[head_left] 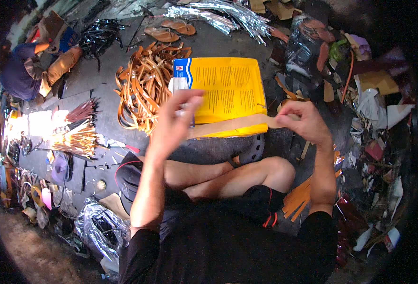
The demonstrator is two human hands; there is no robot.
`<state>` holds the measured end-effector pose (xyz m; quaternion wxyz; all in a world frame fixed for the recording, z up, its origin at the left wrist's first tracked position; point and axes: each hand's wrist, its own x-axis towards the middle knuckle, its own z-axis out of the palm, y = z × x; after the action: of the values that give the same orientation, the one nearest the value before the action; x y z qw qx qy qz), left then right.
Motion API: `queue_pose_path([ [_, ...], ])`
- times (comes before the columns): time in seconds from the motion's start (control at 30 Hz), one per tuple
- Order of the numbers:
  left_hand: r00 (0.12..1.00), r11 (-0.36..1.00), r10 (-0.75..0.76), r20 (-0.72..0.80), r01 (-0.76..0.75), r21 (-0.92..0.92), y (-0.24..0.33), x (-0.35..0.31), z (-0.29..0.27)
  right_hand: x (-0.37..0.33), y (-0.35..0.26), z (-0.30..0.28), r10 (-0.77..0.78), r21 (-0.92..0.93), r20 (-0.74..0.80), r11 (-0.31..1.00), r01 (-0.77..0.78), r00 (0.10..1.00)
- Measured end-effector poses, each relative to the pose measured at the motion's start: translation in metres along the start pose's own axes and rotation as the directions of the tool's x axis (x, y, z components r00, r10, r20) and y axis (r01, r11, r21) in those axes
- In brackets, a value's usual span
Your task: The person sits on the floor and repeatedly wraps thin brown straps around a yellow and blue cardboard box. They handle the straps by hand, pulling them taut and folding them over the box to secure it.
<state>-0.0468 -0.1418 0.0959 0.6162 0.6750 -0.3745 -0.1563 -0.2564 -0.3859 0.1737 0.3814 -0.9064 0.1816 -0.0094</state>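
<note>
A tan strip [232, 126] of leather-like material runs across the near edge of a yellow board [232, 90], which has dark print and a blue and white corner. My right hand [304, 122] pinches the strip's right end between thumb and fingers, just beyond the board's right side. Over the board's left edge is my left hand [171, 124], blurred by motion, with its fingers bent. Something whitish shows at those fingers, too smeared to name. The strip's left end passes beside or behind this hand, and whether the hand touches it is unclear.
A heap of brown strips [145, 87] lies left of the board. Orange strips [308, 196] lie by my right elbow. Farther off are sandals [171, 31], silvery strips [223, 16] and a seated person [29, 71]. Scraps and plastic bags [303, 49] crowd the right side.
</note>
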Motion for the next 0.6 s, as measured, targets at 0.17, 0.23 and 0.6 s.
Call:
queue_pose_path([
  [0.17,0.827,0.962,-0.008,0.562,0.160,-0.222,0.023,-0.004,0.036,0.011,-0.057,0.015,-0.178,0.041,0.092,0.984,0.175,0.980],
  [0.23,0.681,0.885,-0.281,0.677,0.457,-0.092,0.030,-0.004,0.005,0.011,-0.068,-0.006,-0.045,-0.180,0.102,0.982,0.063,0.994],
  [0.6,0.849,0.893,-0.440,0.294,0.447,0.048,-0.016,0.008,-0.070,0.005,0.030,-0.015,0.103,-0.109,-0.147,0.987,-0.120,0.984],
])
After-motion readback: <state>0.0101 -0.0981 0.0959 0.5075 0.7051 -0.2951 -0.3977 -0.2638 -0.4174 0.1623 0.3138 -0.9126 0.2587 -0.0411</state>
